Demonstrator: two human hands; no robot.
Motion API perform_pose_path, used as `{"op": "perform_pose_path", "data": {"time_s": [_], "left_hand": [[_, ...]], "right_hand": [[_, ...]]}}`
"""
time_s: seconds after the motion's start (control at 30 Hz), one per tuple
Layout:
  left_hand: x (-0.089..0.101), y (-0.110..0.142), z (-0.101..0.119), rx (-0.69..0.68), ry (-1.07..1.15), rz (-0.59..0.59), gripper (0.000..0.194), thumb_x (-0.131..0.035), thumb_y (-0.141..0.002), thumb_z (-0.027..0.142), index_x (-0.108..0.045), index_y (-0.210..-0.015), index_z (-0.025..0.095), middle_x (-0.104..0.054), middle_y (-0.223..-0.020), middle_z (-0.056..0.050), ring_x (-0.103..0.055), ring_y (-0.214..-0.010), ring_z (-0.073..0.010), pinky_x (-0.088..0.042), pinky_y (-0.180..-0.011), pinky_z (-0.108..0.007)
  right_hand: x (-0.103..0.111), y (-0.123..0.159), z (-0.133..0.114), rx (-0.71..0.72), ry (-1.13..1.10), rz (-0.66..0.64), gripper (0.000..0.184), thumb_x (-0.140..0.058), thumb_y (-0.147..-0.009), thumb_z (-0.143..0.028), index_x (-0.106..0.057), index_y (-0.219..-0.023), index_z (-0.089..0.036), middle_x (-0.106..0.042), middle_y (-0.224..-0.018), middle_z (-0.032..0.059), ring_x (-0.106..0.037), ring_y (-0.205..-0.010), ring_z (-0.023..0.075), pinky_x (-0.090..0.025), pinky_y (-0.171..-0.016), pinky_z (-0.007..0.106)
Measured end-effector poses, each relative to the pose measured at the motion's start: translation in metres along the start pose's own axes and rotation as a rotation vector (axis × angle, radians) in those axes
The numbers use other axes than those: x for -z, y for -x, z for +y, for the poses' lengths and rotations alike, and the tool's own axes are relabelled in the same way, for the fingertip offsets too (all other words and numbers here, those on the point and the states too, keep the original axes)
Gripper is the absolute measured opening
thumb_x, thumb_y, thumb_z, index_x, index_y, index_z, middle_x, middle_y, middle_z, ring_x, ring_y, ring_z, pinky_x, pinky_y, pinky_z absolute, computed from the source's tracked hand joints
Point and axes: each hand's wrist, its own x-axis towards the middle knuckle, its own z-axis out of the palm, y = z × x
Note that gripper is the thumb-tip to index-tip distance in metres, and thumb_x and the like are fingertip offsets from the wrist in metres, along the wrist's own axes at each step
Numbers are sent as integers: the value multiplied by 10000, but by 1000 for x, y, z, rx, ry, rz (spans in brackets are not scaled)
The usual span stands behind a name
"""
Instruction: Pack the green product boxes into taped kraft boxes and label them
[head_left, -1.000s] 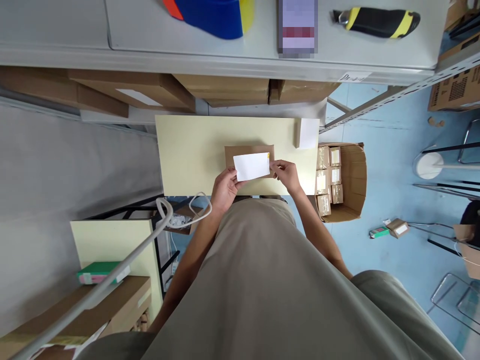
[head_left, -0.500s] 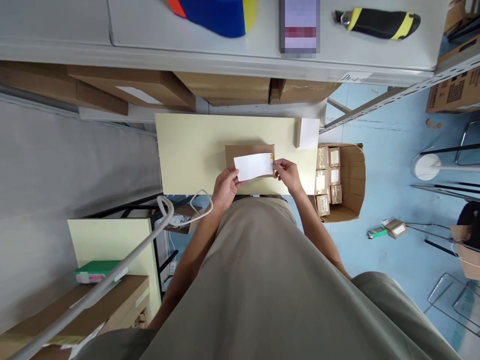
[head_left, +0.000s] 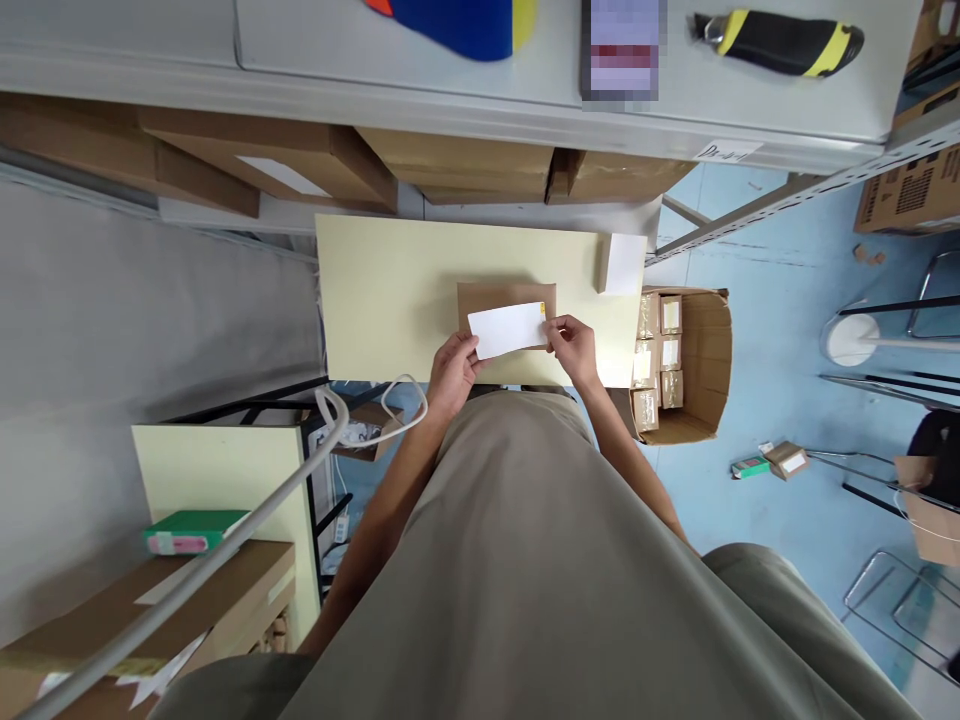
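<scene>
A white paper label with a small yellow mark at its upper right corner is stretched between my two hands. My left hand pinches its lower left end, thumb on top. At the right end, the fingers of my right hand are closed on the edge near the yellow mark. Behind and partly under the label lies a flat brown cardboard box; whether the label touches it I cannot tell. Both are over a pale yellow table. A stack of white labels sits at the table's far right corner.
An open carton with several small taped boxes stands right of the table. Above the far edge is a grey shelf bearing a utility knife. A grey pole with a white cable crosses at left.
The label is tilted slightly more, its right end higher relative to the box. Both hands keep their hold. The whole view has shifted a little.
</scene>
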Motion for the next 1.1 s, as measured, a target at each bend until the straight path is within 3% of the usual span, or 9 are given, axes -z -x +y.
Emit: {"op": "perform_pose_path", "data": {"time_s": [0.1,0.27,0.43,0.57,0.7,1.1], "left_hand": [[-3,-6,-13,-11,51,85,387,-871,-778,423,-570,-939,242,-809,-1026,-33,-782,-1168,-247,-633,-1018,-384],[-13,-18,-33,35,39,232,332,-832,-816,386,-550,-923,247,-785,-1035,-25,-762,-1137,-210,-624,-1015,-371],[-17,-18,-42,79,-37,183,381,-900,-777,421,-585,-871,228,-743,-949,-37,-763,-984,-213,-631,-962,-405],[-19,-14,-51,200,-11,116,356,-949,-732,392,-675,-863,206,-772,-944,-56,-753,-871,-189,-631,-902,-378],[-18,-17,-60,310,30,141,338,-985,-712,326,-710,-864,199,-780,-925,-53,-739,-810,-162,-630,-863,-344],[-14,-31,-76,350,74,206,360,-1013,-735,295,-703,-884,190,-774,-928,-46,-758,-807,-155,-648,-864,-320]], "right_hand": [[0,-10,-5,122,143,-15,374,-657,-968,-611,-665,-875,-249,-750,-862,26,-662,-716,179,-543,-685,318],[2,-48,-31,371,475,-191,279,-610,-1055,-481,-670,-930,-239,-762,-953,71,-679,-808,225,-544,-773,353],[5,-101,-52,524,705,-308,219,-619,-1085,-388,-715,-1024,-201,-745,-1103,129,-681,-896,257,-561,-877,392],[-2,-137,-48,546,796,-466,170,-647,-1059,-313,-745,-1005,-186,-738,-1148,144,-679,-933,275,-558,-946,431],[-17,-154,-37,528,852,-563,163,-644,-1028,-266,-766,-1011,-160,-757,-1185,162,-676,-974,284,-554,-942,426],[-40,-170,-25,437,946,-626,131,-631,-1008,-211,-752,-1010,-162,-781,-1230,160,-711,-1040,310,-562,-976,447]]}}
